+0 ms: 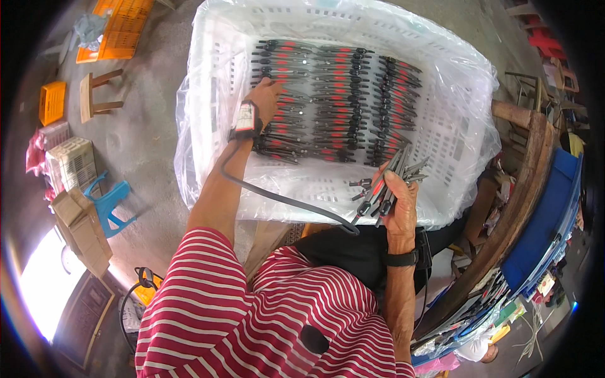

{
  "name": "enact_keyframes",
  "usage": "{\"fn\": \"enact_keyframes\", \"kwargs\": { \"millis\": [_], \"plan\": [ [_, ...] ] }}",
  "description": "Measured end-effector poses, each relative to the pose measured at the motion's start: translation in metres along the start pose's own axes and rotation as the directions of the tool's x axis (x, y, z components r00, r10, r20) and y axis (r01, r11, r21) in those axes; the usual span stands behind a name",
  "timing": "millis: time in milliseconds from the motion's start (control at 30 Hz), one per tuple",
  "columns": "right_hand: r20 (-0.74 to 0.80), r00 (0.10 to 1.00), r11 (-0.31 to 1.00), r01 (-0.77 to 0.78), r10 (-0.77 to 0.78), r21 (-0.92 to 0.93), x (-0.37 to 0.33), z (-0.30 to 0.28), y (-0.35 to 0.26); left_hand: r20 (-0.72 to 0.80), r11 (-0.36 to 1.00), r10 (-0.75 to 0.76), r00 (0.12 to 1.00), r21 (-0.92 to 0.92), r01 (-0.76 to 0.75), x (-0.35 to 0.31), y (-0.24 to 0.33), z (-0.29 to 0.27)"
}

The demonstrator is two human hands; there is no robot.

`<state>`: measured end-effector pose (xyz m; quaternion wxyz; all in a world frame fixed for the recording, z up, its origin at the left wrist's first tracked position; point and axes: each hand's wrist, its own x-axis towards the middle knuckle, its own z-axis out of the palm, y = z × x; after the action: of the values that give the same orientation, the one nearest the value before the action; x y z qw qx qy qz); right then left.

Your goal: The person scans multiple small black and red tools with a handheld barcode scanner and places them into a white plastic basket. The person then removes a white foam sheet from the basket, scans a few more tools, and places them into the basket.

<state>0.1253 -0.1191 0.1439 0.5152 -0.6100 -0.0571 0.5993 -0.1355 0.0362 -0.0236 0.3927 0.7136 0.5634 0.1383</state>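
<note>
Inside a white plastic crate lined with clear plastic film, slim grey-and-red pen-like tools with black ends lie in three columns. My left hand reaches over the left column, its fingers bent together at one of the tools; the fingertips are partly hidden. Above the crate's near right corner, my right hand is closed around a loose bunch of the same tools, pointing several ways. Both wrists wear black straps, and a dark cable runs from the left one.
A wooden-edged bench with blue trays curves along the right. On the floor at left stand a wooden stool, a blue plastic stool, cardboard boxes, a white crate and orange crates.
</note>
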Motion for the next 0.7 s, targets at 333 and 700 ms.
{"fn": "enact_keyframes", "kwargs": {
  "millis": [333,700],
  "plan": [
    [0.003,1.0,1.0,-0.008,0.008,0.019,0.0,0.0,0.001,-0.116,0.948,0.155,0.981,0.298,-0.115,0.001,-0.024,0.024],
    [-0.025,1.0,0.999,-0.003,0.004,0.052,0.0,-0.001,0.002,-0.082,0.879,-0.025,0.996,0.473,0.061,-0.009,0.018,-0.001]
  ]
}}
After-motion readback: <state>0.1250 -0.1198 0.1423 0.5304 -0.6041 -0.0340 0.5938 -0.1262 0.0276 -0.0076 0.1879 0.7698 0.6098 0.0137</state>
